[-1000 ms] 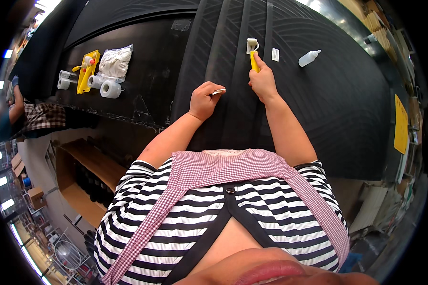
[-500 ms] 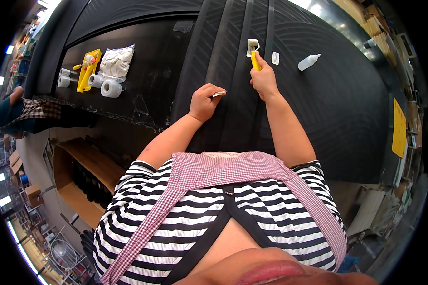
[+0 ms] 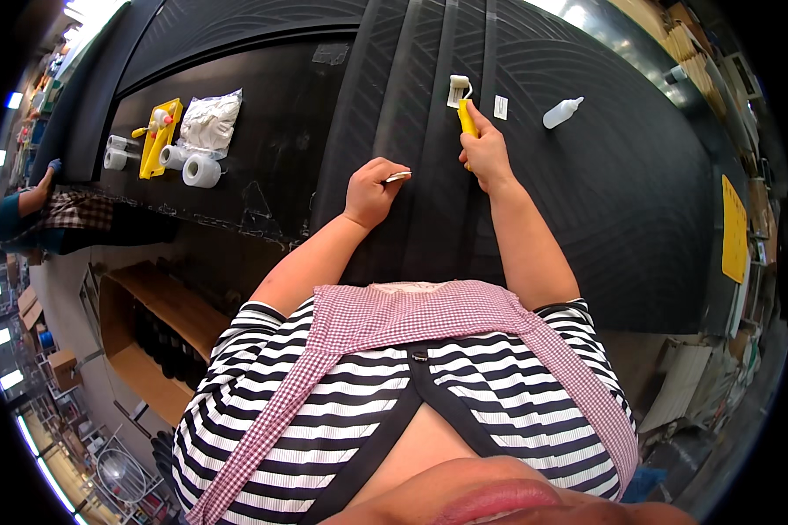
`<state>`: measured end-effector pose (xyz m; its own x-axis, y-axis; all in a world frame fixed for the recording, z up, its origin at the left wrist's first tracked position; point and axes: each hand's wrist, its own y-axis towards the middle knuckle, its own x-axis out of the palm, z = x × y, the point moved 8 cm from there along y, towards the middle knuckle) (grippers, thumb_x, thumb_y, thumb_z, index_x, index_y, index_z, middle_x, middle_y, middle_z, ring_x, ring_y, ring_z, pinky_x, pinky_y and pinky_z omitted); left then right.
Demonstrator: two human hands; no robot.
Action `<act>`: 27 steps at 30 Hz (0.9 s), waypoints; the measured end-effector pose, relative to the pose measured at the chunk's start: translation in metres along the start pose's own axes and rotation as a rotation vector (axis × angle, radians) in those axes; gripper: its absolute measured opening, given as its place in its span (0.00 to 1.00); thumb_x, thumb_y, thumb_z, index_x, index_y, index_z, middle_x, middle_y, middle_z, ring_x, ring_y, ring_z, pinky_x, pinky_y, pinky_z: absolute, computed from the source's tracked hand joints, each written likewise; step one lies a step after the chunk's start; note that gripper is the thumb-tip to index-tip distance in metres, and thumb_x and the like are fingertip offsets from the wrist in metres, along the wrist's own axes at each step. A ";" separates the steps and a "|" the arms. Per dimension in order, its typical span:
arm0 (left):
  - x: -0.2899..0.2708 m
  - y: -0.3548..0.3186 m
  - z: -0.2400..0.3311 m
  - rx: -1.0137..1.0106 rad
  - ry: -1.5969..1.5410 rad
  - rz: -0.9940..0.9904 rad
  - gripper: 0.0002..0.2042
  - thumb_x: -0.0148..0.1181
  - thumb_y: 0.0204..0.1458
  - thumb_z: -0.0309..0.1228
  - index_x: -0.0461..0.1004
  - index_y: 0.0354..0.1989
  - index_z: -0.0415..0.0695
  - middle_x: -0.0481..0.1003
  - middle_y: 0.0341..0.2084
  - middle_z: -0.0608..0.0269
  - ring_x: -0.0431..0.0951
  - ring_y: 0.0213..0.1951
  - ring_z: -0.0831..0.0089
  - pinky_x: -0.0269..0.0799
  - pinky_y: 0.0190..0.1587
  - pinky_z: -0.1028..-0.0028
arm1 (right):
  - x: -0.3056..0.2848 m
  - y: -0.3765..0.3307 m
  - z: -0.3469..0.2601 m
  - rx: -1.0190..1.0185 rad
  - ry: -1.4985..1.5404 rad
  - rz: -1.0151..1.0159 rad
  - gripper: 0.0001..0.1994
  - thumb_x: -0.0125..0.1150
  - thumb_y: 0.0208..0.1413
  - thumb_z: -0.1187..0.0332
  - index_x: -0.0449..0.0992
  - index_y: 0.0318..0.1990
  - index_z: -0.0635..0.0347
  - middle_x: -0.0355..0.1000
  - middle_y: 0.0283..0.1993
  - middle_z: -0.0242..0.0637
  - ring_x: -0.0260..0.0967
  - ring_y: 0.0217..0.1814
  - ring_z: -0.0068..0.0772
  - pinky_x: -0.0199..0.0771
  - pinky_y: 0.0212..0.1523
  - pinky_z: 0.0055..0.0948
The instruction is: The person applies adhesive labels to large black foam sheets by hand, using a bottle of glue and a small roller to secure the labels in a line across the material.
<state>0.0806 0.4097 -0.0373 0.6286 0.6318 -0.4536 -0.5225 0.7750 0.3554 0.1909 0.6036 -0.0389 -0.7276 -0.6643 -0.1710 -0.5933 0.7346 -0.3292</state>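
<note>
A wide black ribbed rubber sheet [image 3: 622, 201] covers the work surface, with several long black strips [image 3: 429, 131] running away from the person down its middle. On the plain black part of the table [image 3: 280, 131] to the left lie a crumpled clear plastic bag [image 3: 208, 122], a flat yellow tool package [image 3: 159, 138] and a few white tape rolls [image 3: 200, 170] set close together. A yellow sheet [image 3: 734, 229] sits at the far right edge. The right hand [image 3: 486, 156] is wrapped tightly around the yellow handle of a small hand roller with a white head [image 3: 460, 96], which presses on one of the strips. The left hand [image 3: 372, 191] rests on the strips just left of it, curled into a loose fist, pinching a small thin white piece [image 3: 399, 177] between thumb and fingertips. Beyond the roller, a small white squeeze bottle [image 3: 561, 112] lies on its side on the ribbed sheet, and a small white tag [image 3: 500, 107] lies between it and the roller head.
</note>
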 end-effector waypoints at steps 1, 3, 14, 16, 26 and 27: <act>0.000 0.000 0.001 0.010 0.005 -0.008 0.03 0.66 0.54 0.25 0.83 0.35 0.42 0.81 0.31 0.58 0.82 0.34 0.62 0.76 0.38 0.71 | -0.001 0.001 0.001 0.002 0.018 0.000 0.33 0.49 0.58 0.78 0.61 0.74 0.47 0.74 0.49 0.35 0.66 0.23 0.19 0.68 0.23 0.21; 0.004 0.007 0.008 0.051 0.002 -0.046 0.03 0.67 0.53 0.26 0.84 0.35 0.43 0.81 0.33 0.59 0.81 0.36 0.61 0.76 0.40 0.69 | -0.004 0.003 0.005 0.004 0.054 0.000 0.33 0.50 0.59 0.77 0.61 0.74 0.47 0.75 0.50 0.36 0.67 0.23 0.19 0.69 0.24 0.21; 0.079 0.127 0.000 0.215 0.283 -0.363 0.04 0.66 0.52 0.32 0.85 0.34 0.50 0.78 0.56 0.65 0.73 0.53 0.59 0.69 0.58 0.64 | -0.008 0.004 0.007 0.030 0.124 -0.045 0.32 0.51 0.60 0.77 0.62 0.74 0.48 0.73 0.41 0.31 0.67 0.23 0.19 0.69 0.23 0.21; 0.089 0.134 -0.008 0.179 0.313 -0.420 0.05 0.66 0.52 0.33 0.85 0.35 0.50 0.77 0.57 0.67 0.73 0.51 0.60 0.68 0.58 0.65 | -0.008 0.003 0.006 0.041 0.137 -0.048 0.32 0.51 0.60 0.77 0.61 0.74 0.48 0.72 0.39 0.30 0.67 0.23 0.19 0.68 0.22 0.20; 0.097 0.138 -0.018 0.103 0.329 -0.372 0.07 0.69 0.49 0.34 0.86 0.35 0.50 0.79 0.55 0.66 0.75 0.50 0.59 0.72 0.57 0.64 | -0.018 0.015 -0.009 -0.100 0.391 -0.033 0.32 0.49 0.60 0.79 0.61 0.74 0.50 0.73 0.53 0.33 0.67 0.25 0.18 0.71 0.27 0.19; 0.096 0.137 -0.019 0.098 0.329 -0.358 0.07 0.69 0.49 0.34 0.86 0.35 0.50 0.80 0.54 0.66 0.75 0.50 0.58 0.72 0.57 0.63 | -0.020 0.009 -0.014 -0.088 0.406 -0.041 0.32 0.49 0.60 0.79 0.61 0.74 0.50 0.74 0.53 0.33 0.67 0.25 0.18 0.71 0.27 0.19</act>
<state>0.0584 0.5761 -0.0476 0.5354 0.3003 -0.7894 -0.2403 0.9502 0.1985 0.1951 0.6253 -0.0253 -0.7687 -0.5981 0.2268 -0.6393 0.7291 -0.2444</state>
